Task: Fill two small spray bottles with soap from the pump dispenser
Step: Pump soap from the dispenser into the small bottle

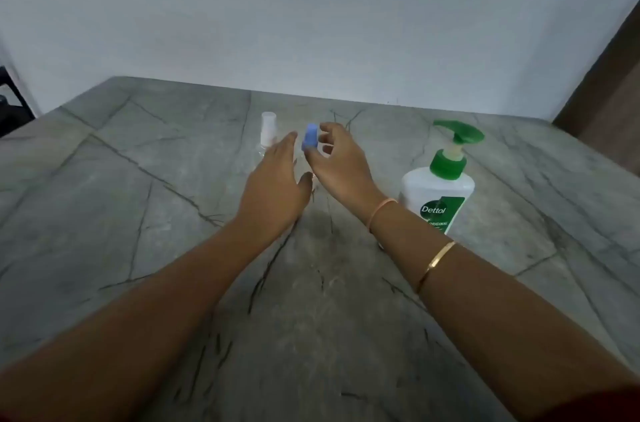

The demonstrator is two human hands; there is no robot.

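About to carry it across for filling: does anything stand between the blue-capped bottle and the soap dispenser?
Nothing on the table does; only the right hand, beside the blue-capped bottle, lies between it and the soap dispenser.

On the table (138, 179) I see the pump dispenser (438, 193) standing at the right, just beside the person's right hand (341, 162). One spray bottle (309, 141) stands between that hand and the left hand (273, 186). The other spray bottle (268, 129) stands behind the left fingertips, toward the wall (311, 6).
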